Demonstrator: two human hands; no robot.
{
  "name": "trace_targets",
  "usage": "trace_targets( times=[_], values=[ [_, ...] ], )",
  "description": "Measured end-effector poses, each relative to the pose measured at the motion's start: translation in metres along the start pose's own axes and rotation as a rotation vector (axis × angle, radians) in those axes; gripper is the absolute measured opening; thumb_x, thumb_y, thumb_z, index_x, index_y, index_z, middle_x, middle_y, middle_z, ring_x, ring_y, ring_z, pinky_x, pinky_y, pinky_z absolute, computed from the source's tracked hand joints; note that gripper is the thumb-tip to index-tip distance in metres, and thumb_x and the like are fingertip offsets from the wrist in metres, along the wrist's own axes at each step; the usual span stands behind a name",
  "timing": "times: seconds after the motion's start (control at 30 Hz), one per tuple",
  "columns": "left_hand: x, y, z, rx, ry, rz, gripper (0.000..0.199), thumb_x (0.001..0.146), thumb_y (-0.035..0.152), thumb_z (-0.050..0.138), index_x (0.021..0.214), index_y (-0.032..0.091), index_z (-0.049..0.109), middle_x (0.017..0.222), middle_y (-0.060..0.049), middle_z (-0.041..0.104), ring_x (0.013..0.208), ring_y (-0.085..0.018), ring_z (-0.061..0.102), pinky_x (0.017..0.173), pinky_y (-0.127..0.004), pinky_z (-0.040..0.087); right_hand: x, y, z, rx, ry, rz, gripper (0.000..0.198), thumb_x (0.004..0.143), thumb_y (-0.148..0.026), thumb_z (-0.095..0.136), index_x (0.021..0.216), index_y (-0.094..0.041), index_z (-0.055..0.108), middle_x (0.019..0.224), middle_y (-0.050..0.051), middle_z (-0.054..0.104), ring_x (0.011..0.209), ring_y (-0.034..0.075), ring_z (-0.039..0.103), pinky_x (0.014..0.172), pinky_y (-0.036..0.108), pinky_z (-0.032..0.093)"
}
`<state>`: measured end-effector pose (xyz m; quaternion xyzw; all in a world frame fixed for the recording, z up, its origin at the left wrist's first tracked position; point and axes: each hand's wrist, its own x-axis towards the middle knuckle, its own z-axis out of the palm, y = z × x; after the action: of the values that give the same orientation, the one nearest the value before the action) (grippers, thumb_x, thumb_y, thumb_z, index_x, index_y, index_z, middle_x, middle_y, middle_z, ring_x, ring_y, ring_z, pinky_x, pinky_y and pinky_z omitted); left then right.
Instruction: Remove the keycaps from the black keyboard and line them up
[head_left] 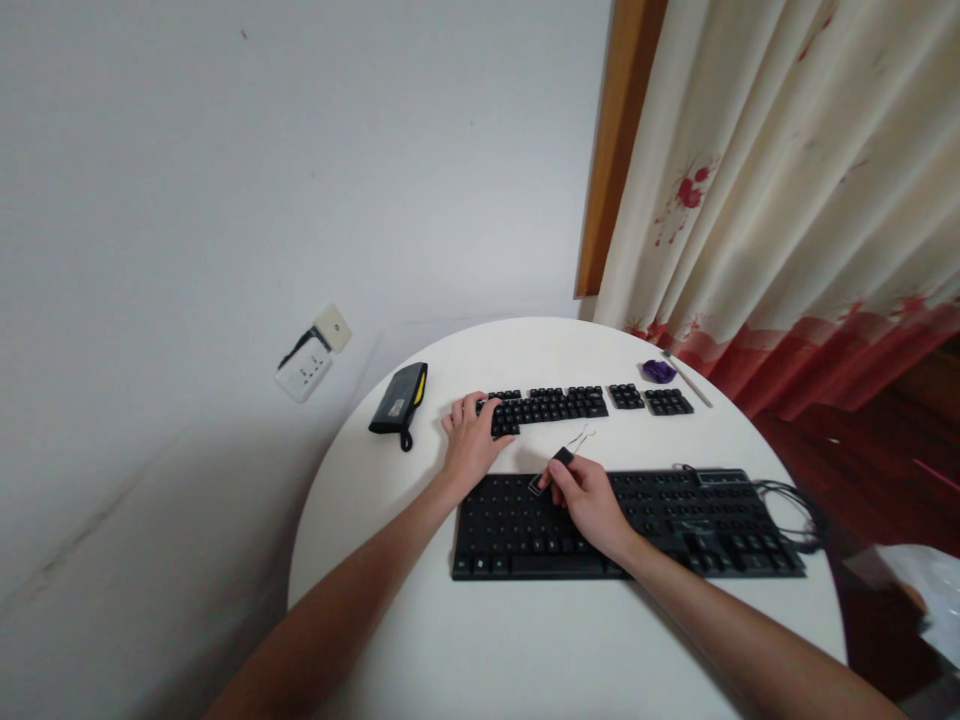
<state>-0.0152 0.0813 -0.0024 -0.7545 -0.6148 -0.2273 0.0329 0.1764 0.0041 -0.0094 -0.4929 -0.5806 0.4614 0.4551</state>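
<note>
My left hand point(471, 440) rests with spread fingers on the left end of the rows of loose black keycaps point(559, 406). Its thumb lies beside a short lower row of caps. In my right hand point(592, 505) is a keycap puller point(562, 457) with a black handle, its thin wire loops pointing up and away from me. That hand is over the black keyboard point(555, 566), which lies lengthwise across the table; the hand and forearm hide part of its middle. Small switch posts show on much of the keyboard's left side.
Everything lies on a round white table point(420, 650). A dark pouch with yellow trim point(401, 400) sits at the left. Behind the keycaps at right are a purple crumpled item point(658, 371) and a thin pale brush-like stick point(690, 381). The keyboard's coiled cable point(795, 510) reaches the right edge.
</note>
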Motion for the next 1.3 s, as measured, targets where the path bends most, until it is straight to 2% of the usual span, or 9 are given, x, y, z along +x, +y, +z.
trace_targets(
  times=[1.3],
  values=[
    [-0.001,0.0041,-0.0012,0.021,-0.009,0.021,0.059,0.074,0.035,0.078,0.127,0.028,0.053,0.135,-0.01,0.045,0.122,-0.034,0.038,0.095,-0.047,0.036,-0.0005,-0.002,-0.0001,-0.038,-0.008,-0.01,0.041,0.094,-0.046,0.049,0.074,-0.015,0.068,0.053,-0.002,0.053,0.051,0.013,0.051,0.053,0.023,0.038]
  ],
)
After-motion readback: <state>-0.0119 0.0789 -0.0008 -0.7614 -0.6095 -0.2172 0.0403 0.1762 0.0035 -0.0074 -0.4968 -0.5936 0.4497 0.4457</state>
